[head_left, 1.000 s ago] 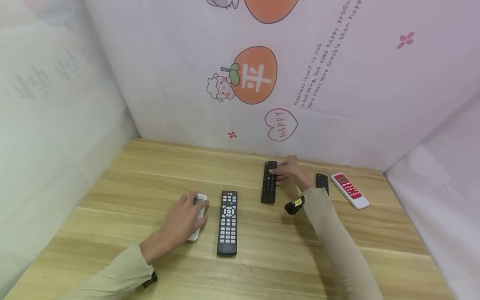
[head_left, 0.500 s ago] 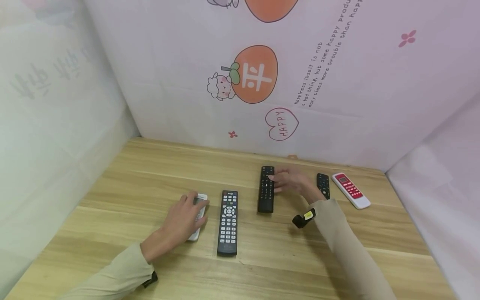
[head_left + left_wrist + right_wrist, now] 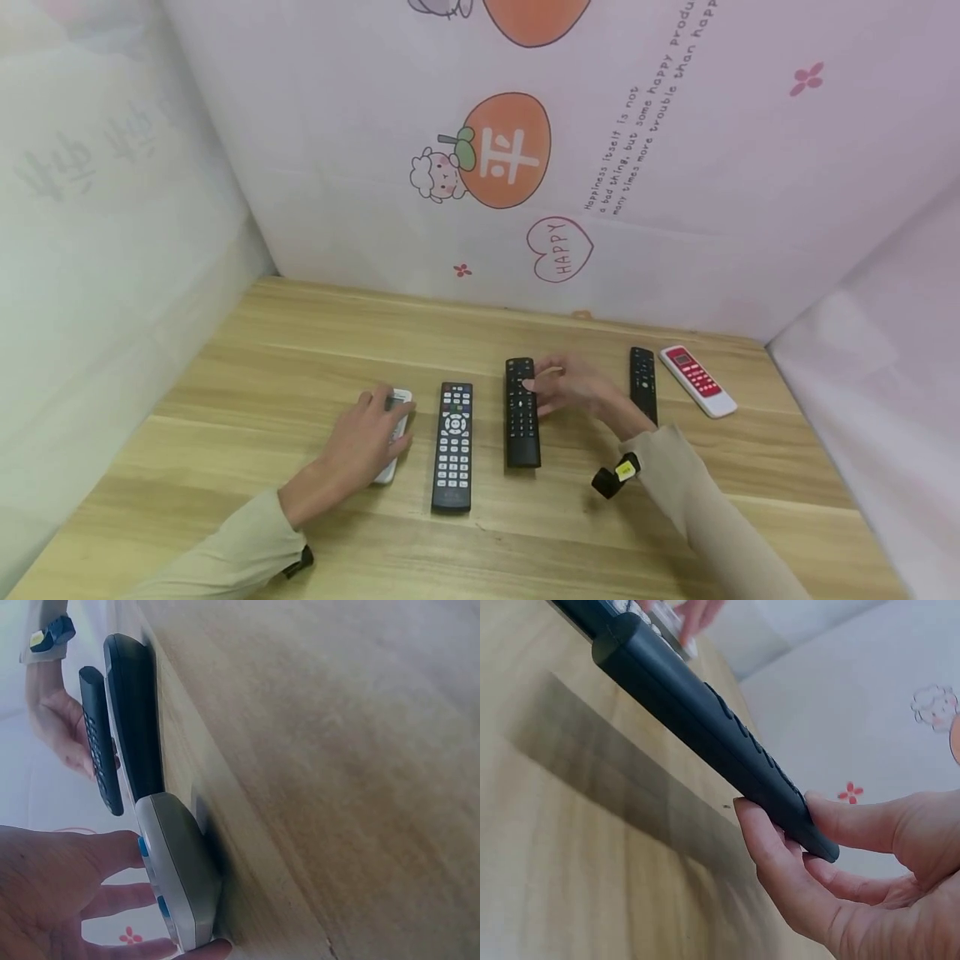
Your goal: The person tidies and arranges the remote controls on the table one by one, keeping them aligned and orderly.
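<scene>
My right hand [image 3: 573, 390] pinches the upper end of a black remote control [image 3: 522, 417] between thumb and fingers. In the right wrist view this remote [image 3: 705, 735] is raised off the wood, its shadow falling below. My left hand [image 3: 360, 442] holds a white remote control [image 3: 388, 472] that lies on the table, and covers much of it. The left wrist view shows fingers at the face and end of that white remote [image 3: 180, 870]. Between the hands lies a larger black remote with white buttons [image 3: 452, 450], untouched.
Right of my right hand, another black remote [image 3: 642, 379] lies partly behind the wrist. A red and white remote [image 3: 697, 382] rests beside it at the back right. The wooden table [image 3: 345, 342] meets a printed cloth wall [image 3: 360, 208] at its far edge.
My right hand has brought the black remote leftward and nearer to me, uncovering more of the remote behind it. My left hand stays in place on the white remote.
</scene>
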A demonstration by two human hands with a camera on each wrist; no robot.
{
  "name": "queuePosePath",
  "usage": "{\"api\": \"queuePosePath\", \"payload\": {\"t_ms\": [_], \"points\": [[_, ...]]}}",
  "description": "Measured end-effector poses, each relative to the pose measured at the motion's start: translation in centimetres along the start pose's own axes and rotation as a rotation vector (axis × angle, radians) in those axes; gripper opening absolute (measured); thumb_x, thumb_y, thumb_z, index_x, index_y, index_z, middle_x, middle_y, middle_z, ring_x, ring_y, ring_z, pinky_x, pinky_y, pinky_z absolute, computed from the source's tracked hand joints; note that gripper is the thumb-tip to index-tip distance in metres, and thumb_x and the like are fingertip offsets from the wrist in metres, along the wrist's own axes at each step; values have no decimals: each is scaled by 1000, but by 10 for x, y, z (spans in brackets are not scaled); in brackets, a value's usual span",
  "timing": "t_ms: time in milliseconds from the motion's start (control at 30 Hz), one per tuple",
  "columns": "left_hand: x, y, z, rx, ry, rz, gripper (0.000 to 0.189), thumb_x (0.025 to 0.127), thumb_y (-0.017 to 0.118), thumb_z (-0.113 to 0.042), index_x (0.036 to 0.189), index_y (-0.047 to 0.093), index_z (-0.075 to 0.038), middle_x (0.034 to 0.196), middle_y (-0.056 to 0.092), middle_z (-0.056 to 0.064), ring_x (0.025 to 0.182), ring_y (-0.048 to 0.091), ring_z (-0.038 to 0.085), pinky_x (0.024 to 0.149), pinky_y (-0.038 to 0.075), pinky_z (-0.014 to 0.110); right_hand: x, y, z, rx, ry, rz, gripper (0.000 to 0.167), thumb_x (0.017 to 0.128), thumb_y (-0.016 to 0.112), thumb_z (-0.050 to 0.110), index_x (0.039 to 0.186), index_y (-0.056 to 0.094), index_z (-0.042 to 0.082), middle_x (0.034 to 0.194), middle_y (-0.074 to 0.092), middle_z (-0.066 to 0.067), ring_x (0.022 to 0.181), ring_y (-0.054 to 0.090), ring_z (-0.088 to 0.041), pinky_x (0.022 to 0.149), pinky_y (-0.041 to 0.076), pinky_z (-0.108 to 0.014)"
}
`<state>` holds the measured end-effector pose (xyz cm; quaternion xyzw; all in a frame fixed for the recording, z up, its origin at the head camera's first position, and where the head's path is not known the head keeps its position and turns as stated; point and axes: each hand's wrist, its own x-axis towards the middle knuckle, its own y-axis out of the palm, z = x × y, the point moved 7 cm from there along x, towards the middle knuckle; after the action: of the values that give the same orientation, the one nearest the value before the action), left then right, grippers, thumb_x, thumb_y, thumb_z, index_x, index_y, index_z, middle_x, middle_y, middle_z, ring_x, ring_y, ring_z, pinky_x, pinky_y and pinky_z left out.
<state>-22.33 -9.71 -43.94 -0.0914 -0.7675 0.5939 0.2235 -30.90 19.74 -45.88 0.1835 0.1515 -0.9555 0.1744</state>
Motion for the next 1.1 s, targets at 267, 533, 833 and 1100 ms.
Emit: {"api": "queuePosePath", "payload": {"t_ms": [267, 533, 833, 1100], "points": [[1, 0, 1, -14, -10, -2, 41, 91, 82, -25, 127, 73, -8, 129, 60, 25, 101, 64, 37, 67, 63, 45, -9, 22, -2, 6, -7, 49, 43, 100, 69, 4, 134, 49, -13, 108, 72, -25, 78, 75, -24, 80, 67, -44], [5, 0, 1, 15, 22, -21, 41, 90, 82, -25, 126, 73, -8, 137, 60, 24, 109, 64, 41, 68, 64, 48, -12, 31, -7, -16, -5, 49, 44, 98, 70, 2, 133, 47, -13, 101, 72, -23, 77, 74, -23, 76, 67, -42], [4, -1, -3, 37, 73, -70, 38, 90, 82, -22, 123, 73, -6, 136, 61, 24, 115, 62, 44, 67, 65, 49, -13, 36, -10, -83, 28, -7, 42, 99, 71, 5, 132, 51, -10, 104, 68, -21, 80, 72, -24, 76, 67, -41], [3, -1, -5, 71, 107, -84, 36, 91, 80, -19, 120, 72, -1, 137, 60, 24, 118, 62, 41, 72, 65, 47, -15, 38, -8, -97, 18, -19, 39, 99, 70, 3, 129, 52, -12, 104, 64, -21, 81, 71, -25, 75, 67, -43]]}}
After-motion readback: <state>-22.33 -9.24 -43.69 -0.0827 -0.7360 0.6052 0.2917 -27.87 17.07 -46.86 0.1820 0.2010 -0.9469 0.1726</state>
